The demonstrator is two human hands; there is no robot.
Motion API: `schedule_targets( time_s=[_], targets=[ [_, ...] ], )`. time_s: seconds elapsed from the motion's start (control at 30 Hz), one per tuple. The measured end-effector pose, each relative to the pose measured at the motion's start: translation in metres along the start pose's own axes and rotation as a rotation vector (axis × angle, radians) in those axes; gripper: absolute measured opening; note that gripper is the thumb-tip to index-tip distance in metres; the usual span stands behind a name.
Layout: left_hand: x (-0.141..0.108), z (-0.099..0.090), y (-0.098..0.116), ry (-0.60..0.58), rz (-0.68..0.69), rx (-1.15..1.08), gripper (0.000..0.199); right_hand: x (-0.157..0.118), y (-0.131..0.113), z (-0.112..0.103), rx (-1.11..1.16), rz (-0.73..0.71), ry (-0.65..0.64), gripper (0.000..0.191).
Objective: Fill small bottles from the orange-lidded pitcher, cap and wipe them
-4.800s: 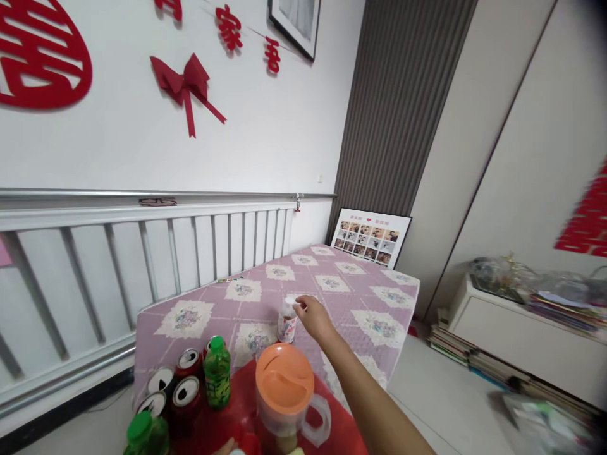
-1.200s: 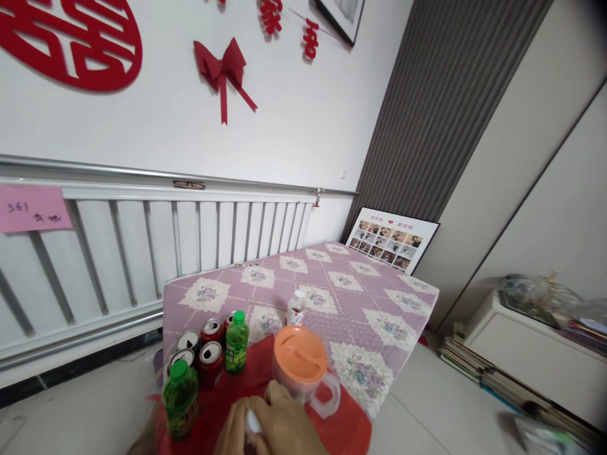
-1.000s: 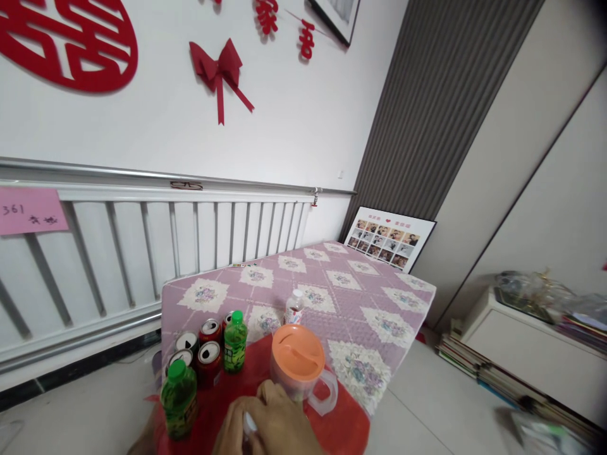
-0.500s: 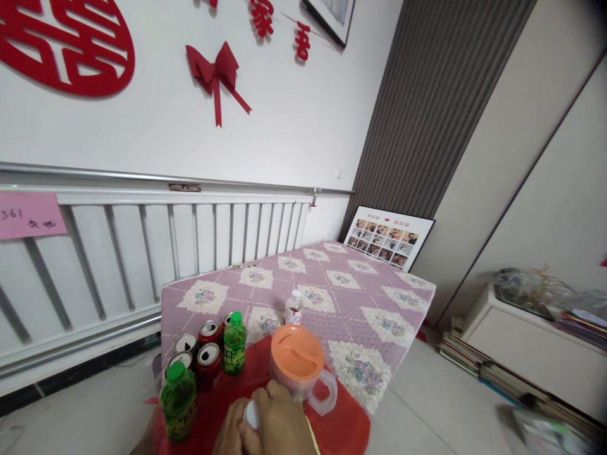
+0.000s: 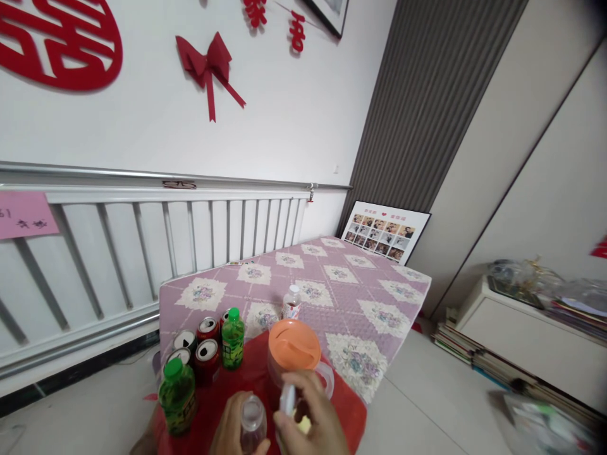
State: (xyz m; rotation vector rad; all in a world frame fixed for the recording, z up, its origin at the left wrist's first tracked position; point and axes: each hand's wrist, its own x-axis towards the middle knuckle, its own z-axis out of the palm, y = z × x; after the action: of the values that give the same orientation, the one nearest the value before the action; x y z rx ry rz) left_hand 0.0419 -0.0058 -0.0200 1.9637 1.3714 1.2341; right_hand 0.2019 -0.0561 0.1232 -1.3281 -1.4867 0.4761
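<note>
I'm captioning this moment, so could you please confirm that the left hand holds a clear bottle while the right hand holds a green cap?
Not quite: the cap in the right hand is white, not green, as the head view shows. The left hand does hold a clear bottle.

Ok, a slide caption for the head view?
Left hand holds an open clear bottle, right hand a white cap, near an orange-lidded pitcher.

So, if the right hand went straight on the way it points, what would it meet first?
Most likely the orange-lidded pitcher: the right hand, pinching a white cap, points towards it and overlaps it in view; the gap is unclear.
</note>
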Motion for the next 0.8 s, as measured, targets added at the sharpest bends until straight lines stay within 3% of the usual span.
schedule_targets(
  time_s=[0.07,0.13,0.23,0.33,0.47,0.6,0.8],
  targets=[
    [0.001,-0.003,-0.006,-0.040,0.050,0.005,0.057,-0.003,0.012,-0.025,0.139,0.078,0.131,0.035],
    [0.001,-0.007,-0.005,-0.065,0.078,0.001,0.055,-0.005,0.031,-0.050,0.209,0.194,0.380,0.037],
    [0.001,-0.011,0.005,-0.049,0.053,-0.018,0.053,-0.011,0.070,-0.077,0.170,0.373,0.536,0.047],
    [-0.001,-0.014,0.013,-0.031,0.007,-0.033,0.053,-0.022,0.110,-0.081,0.033,0.485,0.532,0.045],
    [-0.001,-0.015,0.014,-0.051,-0.002,-0.039,0.054,-0.038,0.144,-0.060,-0.085,0.504,0.462,0.029],
    [0.000,-0.018,0.014,-0.076,-0.003,-0.045,0.052,-0.046,0.163,-0.041,-0.216,0.477,0.409,0.022],
    [0.000,-0.019,0.018,-0.088,-0.049,-0.063,0.054,-0.047,0.179,-0.032,-0.371,0.423,0.320,0.020]
  ],
)
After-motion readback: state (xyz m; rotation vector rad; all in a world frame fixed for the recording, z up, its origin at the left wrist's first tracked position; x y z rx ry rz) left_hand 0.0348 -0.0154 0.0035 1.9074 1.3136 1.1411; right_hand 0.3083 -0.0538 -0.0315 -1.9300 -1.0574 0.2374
